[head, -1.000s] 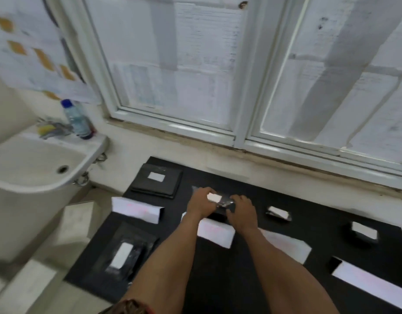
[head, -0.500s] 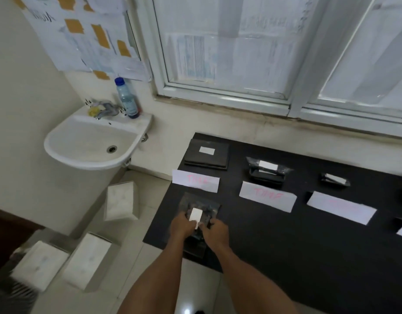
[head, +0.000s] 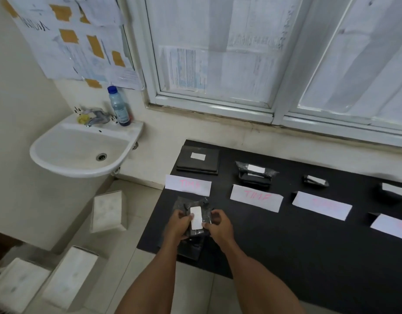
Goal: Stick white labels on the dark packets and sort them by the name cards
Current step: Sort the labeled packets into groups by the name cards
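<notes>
The left hand (head: 178,225) and right hand (head: 218,226) curl their fingers round a dark crinkly plastic packet (head: 199,232) with a white sticker (head: 196,217), near the front left edge of the black table top (head: 286,245). There is bare room to the right. A second ago the hands were farther back, past the white paper name cards (head: 188,185). The far cards' pink writing is blurry.

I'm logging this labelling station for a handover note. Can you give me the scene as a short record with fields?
hands: left hand and right hand both grip one dark packet
label: white label on that packet, between the thumbs
cards: four white name cards in a row on the black table
sorted: labelled packets lie beyond the cards
nearby: sink with a bottle
</notes>
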`<action>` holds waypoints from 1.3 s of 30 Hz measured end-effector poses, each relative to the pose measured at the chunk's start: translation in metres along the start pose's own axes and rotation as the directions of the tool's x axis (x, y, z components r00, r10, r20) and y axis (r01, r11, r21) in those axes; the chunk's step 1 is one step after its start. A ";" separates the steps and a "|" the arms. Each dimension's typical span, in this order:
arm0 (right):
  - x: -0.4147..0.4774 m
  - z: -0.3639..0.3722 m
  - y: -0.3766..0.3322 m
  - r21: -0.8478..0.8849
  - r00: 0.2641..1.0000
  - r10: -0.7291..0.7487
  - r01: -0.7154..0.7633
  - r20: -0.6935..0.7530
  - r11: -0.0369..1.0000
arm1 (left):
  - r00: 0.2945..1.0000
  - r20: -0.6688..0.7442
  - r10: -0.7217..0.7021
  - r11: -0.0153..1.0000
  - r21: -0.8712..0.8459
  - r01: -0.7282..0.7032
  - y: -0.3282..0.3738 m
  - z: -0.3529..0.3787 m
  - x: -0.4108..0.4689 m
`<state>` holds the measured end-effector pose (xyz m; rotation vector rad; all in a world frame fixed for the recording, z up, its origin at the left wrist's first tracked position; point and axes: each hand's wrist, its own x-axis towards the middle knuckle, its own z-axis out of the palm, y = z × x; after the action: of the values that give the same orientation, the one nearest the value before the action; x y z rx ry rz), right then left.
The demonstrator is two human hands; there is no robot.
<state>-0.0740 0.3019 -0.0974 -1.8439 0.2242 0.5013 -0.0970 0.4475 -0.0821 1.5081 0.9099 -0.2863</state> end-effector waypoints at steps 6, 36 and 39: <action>-0.001 -0.052 -0.027 0.178 0.999 0.032 -0.026 -0.029 0.984 | 0.967 0.108 0.231 0.967 0.084 -0.240 0.058 0.038 -0.013; 0.257 -0.011 -0.143 0.244 0.962 0.266 -0.243 -0.066 0.939 | 0.990 0.047 0.136 0.991 0.009 -0.137 0.213 0.032 0.207; 0.287 0.013 -0.142 0.152 0.958 0.270 -0.254 -0.093 0.955 | 0.988 0.000 0.156 0.986 0.063 -0.156 0.212 0.025 0.244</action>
<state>0.2348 0.3875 -0.1064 -1.7158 0.5734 0.5502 0.2152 0.5351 -0.0944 1.6290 0.7874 -0.1989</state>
